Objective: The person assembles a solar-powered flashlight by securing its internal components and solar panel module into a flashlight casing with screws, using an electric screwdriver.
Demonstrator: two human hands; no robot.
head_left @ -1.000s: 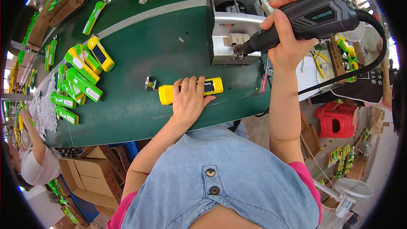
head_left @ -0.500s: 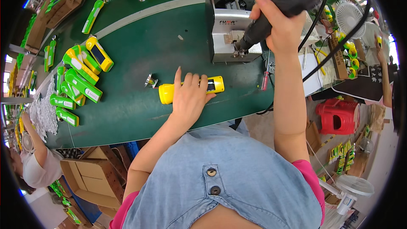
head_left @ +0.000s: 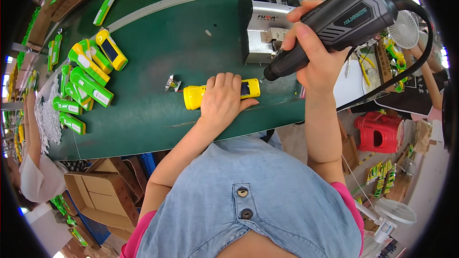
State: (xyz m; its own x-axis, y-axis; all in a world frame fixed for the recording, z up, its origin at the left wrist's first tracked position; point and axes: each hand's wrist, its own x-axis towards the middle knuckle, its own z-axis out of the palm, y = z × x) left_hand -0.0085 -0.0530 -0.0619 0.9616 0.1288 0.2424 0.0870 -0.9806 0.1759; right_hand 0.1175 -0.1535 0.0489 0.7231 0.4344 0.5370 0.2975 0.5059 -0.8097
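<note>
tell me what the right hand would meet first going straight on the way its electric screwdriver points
Probably the right end of the yellow flashlight, which the left hand grips; how high the right hand carries the electric screwdriver is unclear, so it might pass above.

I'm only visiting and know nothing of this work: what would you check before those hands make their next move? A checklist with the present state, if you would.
1. Torch held down: ok, the left hand is wrapped over it.
2. Driver held: ok, it is in the right hand.
3. Nose over the torch: not ok, in this view it lies just past the narrow end.
4. Screw on the nose: cannot tell, none can be made out.
5. Reflector clear of the left hand: ok, it lies beyond the torch's wide end.
</note>
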